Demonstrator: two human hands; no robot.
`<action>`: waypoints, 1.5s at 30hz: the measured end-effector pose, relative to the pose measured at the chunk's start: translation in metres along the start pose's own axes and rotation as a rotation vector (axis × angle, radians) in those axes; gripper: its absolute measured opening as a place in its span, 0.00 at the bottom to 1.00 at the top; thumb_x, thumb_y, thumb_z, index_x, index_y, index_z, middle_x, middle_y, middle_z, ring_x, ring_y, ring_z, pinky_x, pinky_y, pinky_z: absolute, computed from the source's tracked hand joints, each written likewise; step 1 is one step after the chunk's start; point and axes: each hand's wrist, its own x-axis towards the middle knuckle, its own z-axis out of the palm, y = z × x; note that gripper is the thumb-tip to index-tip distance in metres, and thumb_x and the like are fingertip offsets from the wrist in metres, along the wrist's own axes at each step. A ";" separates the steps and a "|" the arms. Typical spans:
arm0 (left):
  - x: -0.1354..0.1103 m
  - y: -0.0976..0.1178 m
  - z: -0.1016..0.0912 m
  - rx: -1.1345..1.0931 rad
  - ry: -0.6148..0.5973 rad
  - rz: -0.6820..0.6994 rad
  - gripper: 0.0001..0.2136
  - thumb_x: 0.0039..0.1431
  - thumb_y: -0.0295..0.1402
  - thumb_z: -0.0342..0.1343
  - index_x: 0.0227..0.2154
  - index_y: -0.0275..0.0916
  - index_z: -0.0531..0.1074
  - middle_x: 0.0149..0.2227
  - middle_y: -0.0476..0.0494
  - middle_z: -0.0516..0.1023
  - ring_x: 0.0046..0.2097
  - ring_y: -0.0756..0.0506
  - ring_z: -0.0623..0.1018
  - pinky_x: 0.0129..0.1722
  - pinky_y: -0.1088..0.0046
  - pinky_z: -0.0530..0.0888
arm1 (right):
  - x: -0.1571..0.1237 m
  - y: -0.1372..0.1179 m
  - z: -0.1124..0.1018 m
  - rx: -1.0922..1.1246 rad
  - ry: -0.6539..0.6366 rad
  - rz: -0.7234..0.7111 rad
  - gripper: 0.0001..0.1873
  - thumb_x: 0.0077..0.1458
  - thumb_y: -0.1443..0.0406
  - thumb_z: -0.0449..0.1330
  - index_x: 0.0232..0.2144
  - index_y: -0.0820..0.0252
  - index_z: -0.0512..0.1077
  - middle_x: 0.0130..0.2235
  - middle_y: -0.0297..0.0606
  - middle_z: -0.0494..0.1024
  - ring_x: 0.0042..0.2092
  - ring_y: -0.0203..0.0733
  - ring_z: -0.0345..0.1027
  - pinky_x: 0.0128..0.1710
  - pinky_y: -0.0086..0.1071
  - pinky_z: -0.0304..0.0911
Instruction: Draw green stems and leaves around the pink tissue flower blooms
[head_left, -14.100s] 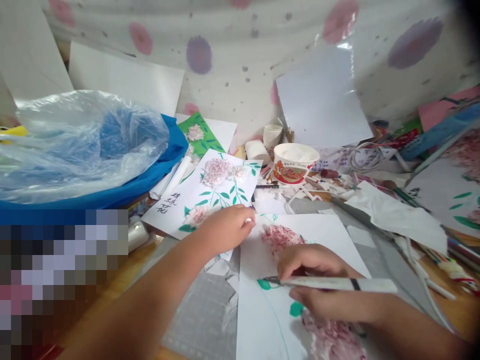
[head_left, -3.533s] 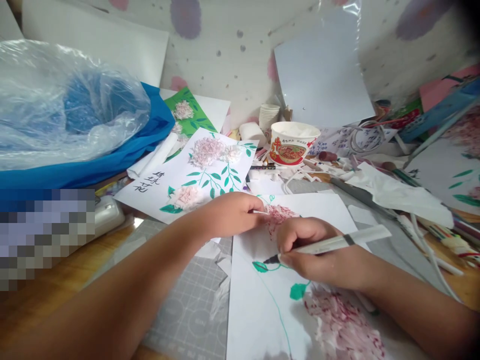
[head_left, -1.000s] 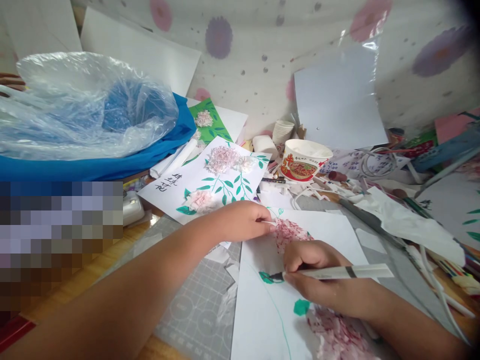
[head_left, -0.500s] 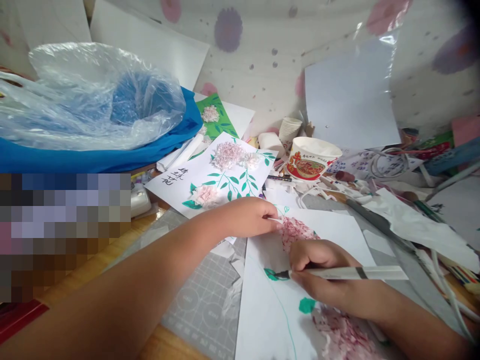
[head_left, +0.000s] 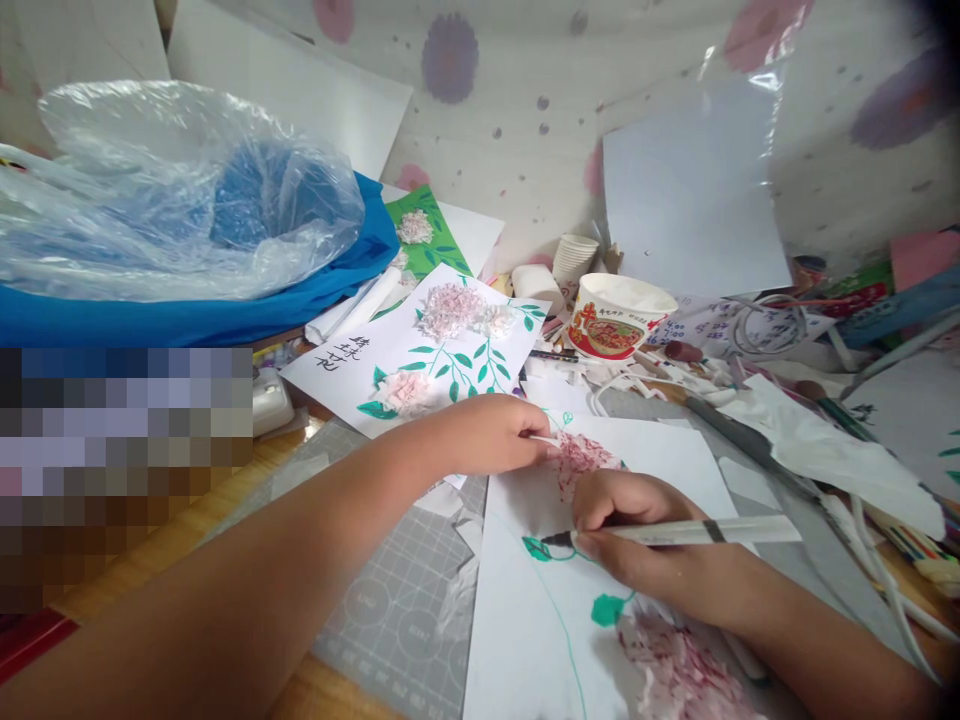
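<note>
On sheet: two hands, one marker, two leaves.

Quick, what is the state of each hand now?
Left hand: closed, pressing on the white sheet.
Right hand: closed on the marker.

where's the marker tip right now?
Head view, lower centre: the marker in the right hand has its tip on the green leaf drawn on the white sheet, just below the left hand.
</note>
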 end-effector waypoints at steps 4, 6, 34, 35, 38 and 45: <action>0.000 -0.001 0.000 -0.009 0.012 -0.007 0.10 0.51 0.38 0.43 0.23 0.39 0.65 0.22 0.52 0.65 0.25 0.52 0.63 0.22 0.77 0.55 | 0.001 -0.002 0.000 -0.013 -0.010 0.003 0.08 0.47 0.71 0.51 0.19 0.59 0.57 0.19 0.28 0.58 0.23 0.31 0.51 0.22 0.24 0.49; 0.000 -0.001 0.000 -0.014 0.018 -0.006 0.10 0.51 0.39 0.43 0.23 0.39 0.64 0.22 0.53 0.64 0.25 0.52 0.63 0.22 0.77 0.55 | 0.000 -0.004 -0.001 -0.014 -0.015 0.007 0.08 0.46 0.71 0.51 0.19 0.60 0.56 0.19 0.28 0.58 0.23 0.31 0.51 0.22 0.24 0.49; 0.000 0.000 0.000 0.000 0.005 -0.013 0.11 0.52 0.40 0.44 0.25 0.40 0.67 0.25 0.52 0.69 0.27 0.51 0.66 0.24 0.77 0.57 | 0.000 -0.001 0.000 -0.046 -0.023 -0.002 0.07 0.46 0.70 0.52 0.20 0.60 0.58 0.20 0.29 0.60 0.24 0.32 0.53 0.23 0.25 0.51; 0.000 0.000 0.000 0.002 0.006 -0.012 0.11 0.52 0.40 0.44 0.25 0.40 0.67 0.25 0.52 0.69 0.27 0.51 0.66 0.24 0.77 0.57 | -0.001 -0.001 0.000 -0.051 -0.025 -0.001 0.07 0.46 0.70 0.52 0.20 0.60 0.58 0.20 0.29 0.60 0.24 0.32 0.53 0.23 0.25 0.51; 0.000 -0.002 0.001 0.005 0.016 0.008 0.11 0.52 0.40 0.44 0.26 0.40 0.67 0.25 0.52 0.69 0.27 0.52 0.66 0.24 0.77 0.57 | -0.001 -0.002 0.000 -0.063 -0.023 0.006 0.07 0.46 0.70 0.52 0.20 0.60 0.57 0.20 0.29 0.59 0.24 0.32 0.53 0.22 0.25 0.51; 0.001 -0.006 0.002 -0.003 0.011 0.016 0.13 0.52 0.42 0.43 0.27 0.40 0.68 0.26 0.51 0.69 0.27 0.51 0.66 0.25 0.76 0.56 | 0.000 -0.003 0.000 -0.065 -0.018 -0.023 0.07 0.46 0.71 0.52 0.20 0.60 0.58 0.20 0.30 0.61 0.24 0.31 0.54 0.21 0.24 0.52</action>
